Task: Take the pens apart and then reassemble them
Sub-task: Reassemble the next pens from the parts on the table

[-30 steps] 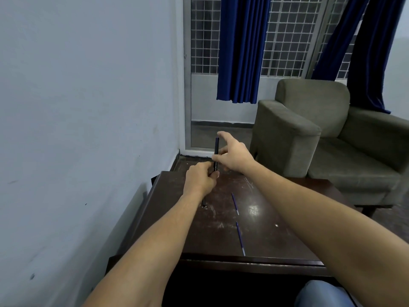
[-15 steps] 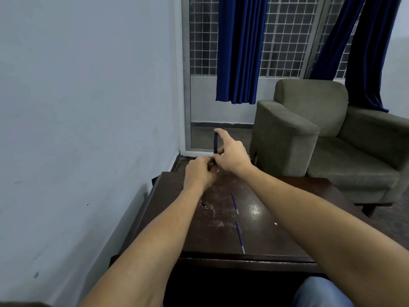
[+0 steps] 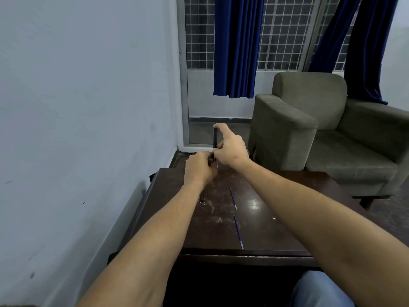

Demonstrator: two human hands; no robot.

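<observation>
A dark pen barrel stands upright above the far edge of the dark wooden table. My right hand grips it, index finger over its top end and thumb near its lower part. My left hand is closed around the barrel's lower end, fingertips touching those of the right hand. Two thin blue refills lie on the table: one near the middle, the other nearer the front edge. A short dark pen part shows beside my left wrist.
A pale wall runs close along the table's left side. A grey-green armchair stands behind the table to the right. Blue curtains hang over a grilled window at the back. My knee in jeans shows at the bottom right.
My hands have drawn closer together on the upright barrel, and my right index finger has come over its top. The refills on the table have not moved.
</observation>
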